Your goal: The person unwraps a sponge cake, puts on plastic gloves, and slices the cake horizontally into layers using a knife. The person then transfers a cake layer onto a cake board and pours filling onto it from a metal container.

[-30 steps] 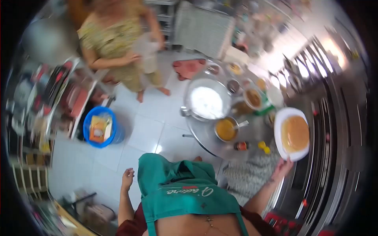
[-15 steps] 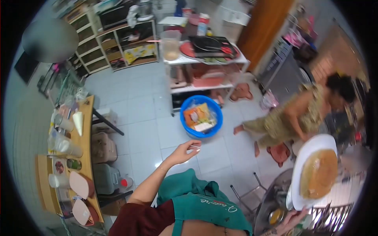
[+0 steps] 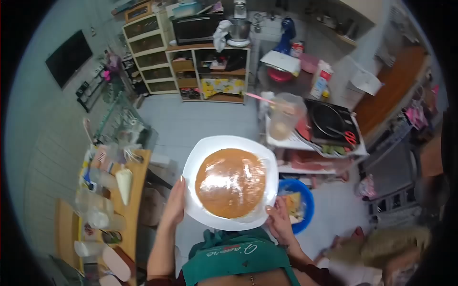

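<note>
A white plate with rounded corners is held out in front of my green apron. On it lies a round, flat brown cake or pancake, shiny as if under clear film. My left hand grips the plate's left edge. At the lower right edge, my right hand has its thumb on the rim and fingers beneath. Behind my right hand, a blue bucket with packaging in it stands on the floor.
A wooden table with containers and a white piping bag runs along the left. On the right, a white cart carries a black cooktop. Shelves stand at the back. Part of another person shows at the lower right.
The view has swung left, away from the round metal table. The plate has moved from the far right to the middle. My left hand, empty before, has taken hold of its left edge.
</note>
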`<move>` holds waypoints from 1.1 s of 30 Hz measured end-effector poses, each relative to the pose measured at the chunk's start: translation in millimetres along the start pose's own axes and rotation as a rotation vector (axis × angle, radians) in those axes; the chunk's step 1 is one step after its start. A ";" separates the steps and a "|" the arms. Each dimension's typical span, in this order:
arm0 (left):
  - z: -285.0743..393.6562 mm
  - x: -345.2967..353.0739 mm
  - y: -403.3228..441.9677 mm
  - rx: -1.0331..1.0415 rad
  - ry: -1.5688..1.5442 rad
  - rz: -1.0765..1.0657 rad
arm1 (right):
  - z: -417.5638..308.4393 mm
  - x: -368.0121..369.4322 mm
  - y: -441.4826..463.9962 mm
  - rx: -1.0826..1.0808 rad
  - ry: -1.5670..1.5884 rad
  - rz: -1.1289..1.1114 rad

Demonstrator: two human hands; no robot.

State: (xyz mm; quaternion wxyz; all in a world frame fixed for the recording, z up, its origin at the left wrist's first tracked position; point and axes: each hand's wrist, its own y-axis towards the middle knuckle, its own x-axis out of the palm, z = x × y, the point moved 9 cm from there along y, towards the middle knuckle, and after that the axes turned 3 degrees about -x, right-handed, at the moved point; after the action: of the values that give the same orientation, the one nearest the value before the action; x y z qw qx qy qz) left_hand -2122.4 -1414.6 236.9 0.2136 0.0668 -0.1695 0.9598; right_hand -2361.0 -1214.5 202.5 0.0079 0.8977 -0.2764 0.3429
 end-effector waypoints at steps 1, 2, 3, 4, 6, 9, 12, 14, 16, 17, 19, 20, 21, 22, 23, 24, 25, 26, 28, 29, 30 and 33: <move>3.5 -31.5 21.7 0.099 0.115 0.156 | 28.4 10.4 33.5 0.102 -0.077 -0.060; 13.1 -49.2 33.3 0.109 0.061 0.285 | 34.4 39.1 62.5 0.184 -0.089 -0.114; 24.7 -66.2 46.4 0.146 0.138 0.365 | 36.0 68.1 94.5 0.258 -0.109 -0.165; 34.9 -82.0 62.8 0.188 0.211 0.432 | 45.7 81.7 124.4 0.277 -0.141 -0.204; 40.8 -116.6 110.6 0.254 0.272 0.510 | 54.1 112.7 178.7 0.292 -0.378 -0.323; 65.1 -136.5 194.1 0.290 0.202 0.517 | 64.9 148.6 267.9 0.301 -0.532 -0.419; 90.9 -142.0 310.6 0.275 0.322 0.368 | 80.8 159.6 357.4 0.264 -0.644 -0.354; 120.9 -133.2 402.1 0.366 0.398 0.251 | 79.4 160.5 418.6 0.275 -0.590 -0.177; 147.6 -117.2 495.8 0.391 0.487 0.158 | 71.6 165.4 470.6 0.266 -0.619 0.023; 166.0 -93.0 533.0 0.378 0.471 0.097 | 63.8 169.0 491.7 0.213 -0.479 0.151; 202.7 -38.8 599.6 0.369 0.348 -0.069 | 50.8 170.0 526.5 0.093 -0.209 0.379; 217.5 -12.1 627.8 0.357 0.295 -0.149 | 48.9 164.0 542.6 0.064 -0.021 0.426; 230.3 18.2 651.6 0.388 0.369 -0.233 | 37.8 156.4 553.7 -0.052 0.025 0.518; 241.1 50.1 674.1 0.427 0.444 -0.318 | 27.6 148.6 565.4 -0.172 0.074 0.604; 247.3 79.8 694.1 0.472 0.517 -0.401 | 14.6 139.1 577.5 -0.296 0.122 0.686; 240.6 105.8 715.0 0.505 0.538 -0.492 | 0.5 129.2 585.5 -0.364 0.122 0.786; 224.3 131.3 735.9 0.534 0.555 -0.579 | -3.3 110.6 591.3 -0.467 0.160 0.850; 208.2 152.2 752.5 0.559 0.568 -0.658 | -2.6 92.2 591.6 -0.500 0.182 0.960; 197.8 201.2 768.3 0.529 0.708 -0.874 | -21.7 83.6 597.3 -0.564 0.217 1.106; 199.5 224.0 772.7 0.680 0.771 -0.927 | -27.2 79.4 602.2 -0.601 0.232 1.139; 191.4 253.8 794.2 0.464 0.654 -1.009 | -38.0 69.4 612.0 -0.647 0.246 1.164; 176.0 324.8 861.8 0.021 0.467 -1.074 | -27.4 41.4 627.8 -0.690 0.321 1.270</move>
State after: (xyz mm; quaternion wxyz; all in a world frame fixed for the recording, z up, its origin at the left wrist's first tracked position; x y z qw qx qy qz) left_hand -2777.7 -2084.8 210.6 0.7011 -0.0677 -0.0506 0.7080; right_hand -2667.4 -1761.0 139.0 0.1298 0.4504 -0.8301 0.3021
